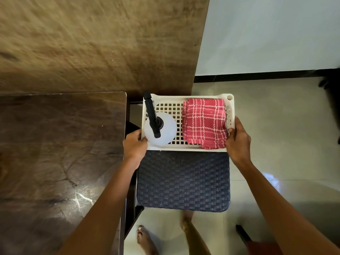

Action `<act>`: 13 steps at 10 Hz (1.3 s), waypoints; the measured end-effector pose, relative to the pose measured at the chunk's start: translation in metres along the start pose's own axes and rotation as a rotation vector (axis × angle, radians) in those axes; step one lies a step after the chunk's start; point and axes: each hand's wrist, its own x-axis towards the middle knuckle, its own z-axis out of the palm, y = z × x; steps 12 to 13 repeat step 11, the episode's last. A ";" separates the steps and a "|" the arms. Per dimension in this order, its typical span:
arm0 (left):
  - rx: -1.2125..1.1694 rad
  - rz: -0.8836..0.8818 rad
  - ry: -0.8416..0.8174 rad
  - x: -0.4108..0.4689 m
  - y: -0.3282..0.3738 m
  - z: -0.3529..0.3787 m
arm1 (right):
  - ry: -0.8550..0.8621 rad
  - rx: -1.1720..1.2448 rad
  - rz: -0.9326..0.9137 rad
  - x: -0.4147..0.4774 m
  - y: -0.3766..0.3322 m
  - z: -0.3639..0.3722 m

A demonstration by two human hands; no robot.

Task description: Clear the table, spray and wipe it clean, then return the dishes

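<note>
At the far end of the blue woven stool seat (pixel 184 181), the left hand (pixel 135 144) and right hand (pixel 238 142) are gripping opposite sides of the white perforated tray (pixel 184 148), thumbs curling over its rim. Keeping it level should be steadying the one upright spray bottle (pixel 161 131). One folded red checked cloth (pixel 204 122) is lying beside it. The dark worktop (pixel 55 144) is sitting just left.

My left hand (pixel 135 144) and right hand (pixel 239 140) ran back into bare forearms, and my feet (pixel 146 240) were bare as well (a dark red piece of clothing (pixel 266 248) showed by my right arm, its cut unclear).
</note>
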 end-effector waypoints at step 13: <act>0.121 0.056 0.045 -0.088 -0.059 -0.028 | 0.051 0.041 0.097 -0.123 -0.001 0.001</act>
